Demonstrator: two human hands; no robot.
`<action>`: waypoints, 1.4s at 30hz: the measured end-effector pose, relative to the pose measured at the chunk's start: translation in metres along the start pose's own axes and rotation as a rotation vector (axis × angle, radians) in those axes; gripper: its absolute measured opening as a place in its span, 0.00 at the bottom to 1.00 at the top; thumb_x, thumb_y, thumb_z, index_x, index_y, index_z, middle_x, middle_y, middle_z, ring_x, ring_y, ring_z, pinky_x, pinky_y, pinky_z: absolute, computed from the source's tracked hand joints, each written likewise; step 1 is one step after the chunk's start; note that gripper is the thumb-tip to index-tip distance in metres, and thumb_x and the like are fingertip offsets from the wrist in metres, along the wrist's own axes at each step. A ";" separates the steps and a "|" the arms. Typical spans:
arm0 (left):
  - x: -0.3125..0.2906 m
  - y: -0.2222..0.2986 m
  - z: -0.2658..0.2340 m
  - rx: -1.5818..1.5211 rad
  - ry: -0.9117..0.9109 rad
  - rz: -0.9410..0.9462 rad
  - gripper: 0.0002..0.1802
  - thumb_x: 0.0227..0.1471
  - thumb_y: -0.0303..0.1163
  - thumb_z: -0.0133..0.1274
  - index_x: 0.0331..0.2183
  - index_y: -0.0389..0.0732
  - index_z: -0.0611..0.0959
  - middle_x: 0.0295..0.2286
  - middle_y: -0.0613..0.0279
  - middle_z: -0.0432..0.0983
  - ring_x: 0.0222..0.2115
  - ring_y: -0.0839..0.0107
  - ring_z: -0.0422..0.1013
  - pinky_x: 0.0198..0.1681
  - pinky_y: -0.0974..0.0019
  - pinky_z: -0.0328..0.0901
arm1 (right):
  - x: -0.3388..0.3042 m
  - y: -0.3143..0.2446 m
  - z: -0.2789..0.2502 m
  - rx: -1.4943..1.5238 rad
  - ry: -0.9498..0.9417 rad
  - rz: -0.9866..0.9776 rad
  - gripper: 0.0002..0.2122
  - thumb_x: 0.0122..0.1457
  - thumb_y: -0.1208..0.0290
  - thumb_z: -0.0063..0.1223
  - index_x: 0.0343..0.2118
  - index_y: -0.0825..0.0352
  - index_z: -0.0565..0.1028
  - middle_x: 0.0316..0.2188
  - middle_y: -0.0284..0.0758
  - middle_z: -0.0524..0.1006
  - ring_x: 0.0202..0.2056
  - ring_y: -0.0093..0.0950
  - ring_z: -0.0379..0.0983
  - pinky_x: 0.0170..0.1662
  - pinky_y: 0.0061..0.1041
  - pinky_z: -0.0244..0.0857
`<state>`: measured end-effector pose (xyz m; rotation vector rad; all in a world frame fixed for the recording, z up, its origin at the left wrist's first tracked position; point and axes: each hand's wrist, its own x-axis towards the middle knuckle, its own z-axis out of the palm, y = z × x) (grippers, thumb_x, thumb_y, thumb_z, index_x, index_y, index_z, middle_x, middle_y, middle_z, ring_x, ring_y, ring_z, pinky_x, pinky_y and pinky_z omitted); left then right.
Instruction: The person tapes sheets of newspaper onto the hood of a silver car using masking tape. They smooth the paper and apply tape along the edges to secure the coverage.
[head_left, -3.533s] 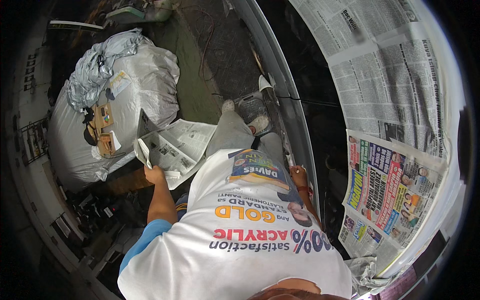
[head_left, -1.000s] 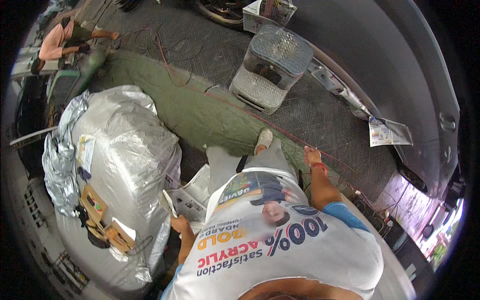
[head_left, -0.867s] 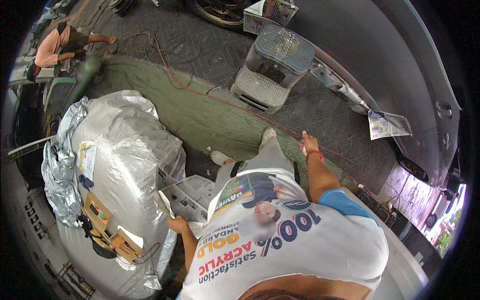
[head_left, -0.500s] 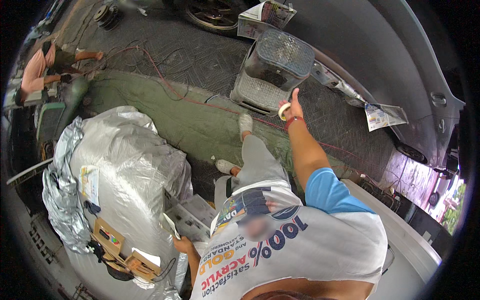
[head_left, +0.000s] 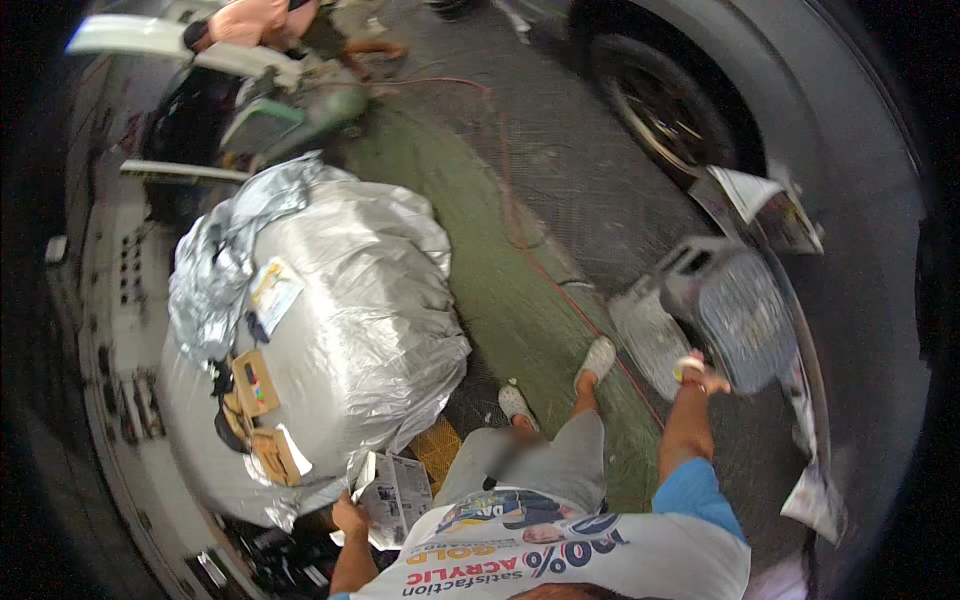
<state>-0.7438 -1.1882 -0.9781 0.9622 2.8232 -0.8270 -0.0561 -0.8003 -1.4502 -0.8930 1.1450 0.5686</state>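
At the lower left, my left hand (head_left: 350, 517) is closed on the edge of a printed newspaper sheet (head_left: 402, 490), which hangs beside my leg. My right hand (head_left: 705, 377) carries a pale roll of masking tape (head_left: 688, 367). That arm is stretched forward over a grey plastic step stool (head_left: 745, 310), with the hand at the stool's near edge. Blur hides how the fingers sit and whether they touch the stool.
A grey car (head_left: 850, 330) with newspaper (head_left: 765, 205) on its side stands at right. At left, a silver cover (head_left: 370, 290) bears cardboard boxes (head_left: 255, 382). A red hose (head_left: 540, 262) crosses the floor. Another person (head_left: 250, 22) bends at the upper left.
My view has turned and shifted, so the stool and car now appear lower and farther right. My right hand has come closer to the stool. My left hand keeps hold of the newspaper.
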 end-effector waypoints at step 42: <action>0.311 0.161 0.052 -0.594 -0.722 -0.157 0.25 0.53 0.36 0.66 0.52 0.41 0.88 0.52 0.37 0.84 0.56 0.39 0.79 0.61 0.41 0.73 | -0.508 0.671 0.211 -0.885 -1.154 0.380 0.50 0.68 0.18 0.14 0.80 0.53 0.53 0.77 0.41 0.64 0.70 0.50 0.66 0.72 0.76 0.49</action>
